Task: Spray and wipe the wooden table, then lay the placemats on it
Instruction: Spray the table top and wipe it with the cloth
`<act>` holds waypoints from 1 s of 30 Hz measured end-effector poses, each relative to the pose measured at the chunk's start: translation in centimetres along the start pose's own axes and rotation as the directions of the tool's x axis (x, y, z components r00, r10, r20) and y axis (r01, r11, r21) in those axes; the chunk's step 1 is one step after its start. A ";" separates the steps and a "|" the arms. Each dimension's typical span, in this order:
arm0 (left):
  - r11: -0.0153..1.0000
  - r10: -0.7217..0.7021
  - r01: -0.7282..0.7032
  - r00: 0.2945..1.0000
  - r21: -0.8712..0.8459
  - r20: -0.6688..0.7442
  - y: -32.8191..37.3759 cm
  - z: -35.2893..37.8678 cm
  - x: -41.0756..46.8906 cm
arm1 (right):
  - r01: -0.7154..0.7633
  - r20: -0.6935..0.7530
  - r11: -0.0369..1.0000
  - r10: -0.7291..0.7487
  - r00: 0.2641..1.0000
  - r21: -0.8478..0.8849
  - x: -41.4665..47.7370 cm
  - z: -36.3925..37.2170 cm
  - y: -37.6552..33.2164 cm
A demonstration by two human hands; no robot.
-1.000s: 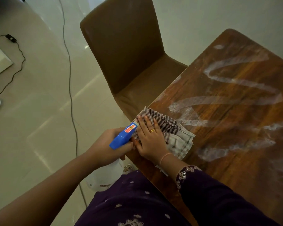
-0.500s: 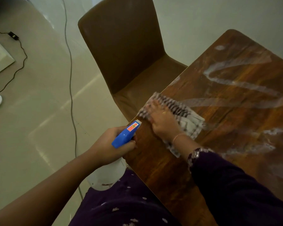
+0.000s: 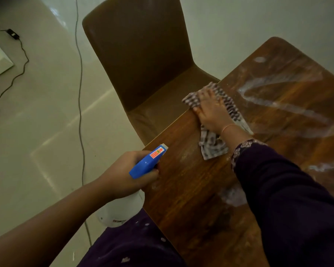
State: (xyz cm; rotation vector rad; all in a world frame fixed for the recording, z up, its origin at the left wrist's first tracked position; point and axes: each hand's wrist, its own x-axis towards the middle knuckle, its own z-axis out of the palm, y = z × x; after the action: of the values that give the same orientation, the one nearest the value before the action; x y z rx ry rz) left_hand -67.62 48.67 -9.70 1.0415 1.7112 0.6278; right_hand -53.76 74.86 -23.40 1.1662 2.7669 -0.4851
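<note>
while the left hand (image 3: 123,176) grips the spray bottle (image 3: 148,163), the right hand (image 3: 210,110) presses flat, fingers straight, on the cloth (image 3: 212,140) atop the counter (image 3: 201,199).

Dark purple garment (image 3: 135,245), pale flecks; right sleeve (image 3: 289,199) long, embroidered cuff (image 3: 243,146); thin wristband (image 3: 228,128).
</note>
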 end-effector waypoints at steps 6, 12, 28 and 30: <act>0.999 0.013 -0.013 1.000 -0.038 -0.006 -0.4 0.6 0.0 | -0.182 -0.110 0.982 0.176 0.978 -0.057 -0.1 1.1 -1.8; 0.998 0.050 -0.047 0.997 -0.042 0.055 -0.6 0.1 -0.2 | 0.258 0.000 0.965 -0.259 0.966 -0.038 -8.5 4.8 -10.5; 0.972 0.170 -0.207 0.945 0.108 0.281 0.4 -4.9 0.8 | -0.503 -0.087 0.862 0.506 0.858 0.061 -15.3 5.4 -5.3; 0.968 0.171 -0.220 0.929 0.120 0.327 0.4 -4.8 0.9 | -0.405 -0.104 0.914 0.403 0.909 0.000 -16.4 6.3 -8.7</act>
State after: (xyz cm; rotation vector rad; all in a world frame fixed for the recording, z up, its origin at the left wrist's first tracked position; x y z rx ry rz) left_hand -72.02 49.94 -8.04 1.3590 1.4019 0.4283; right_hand -48.62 55.98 -23.70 1.7454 2.4904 -0.3558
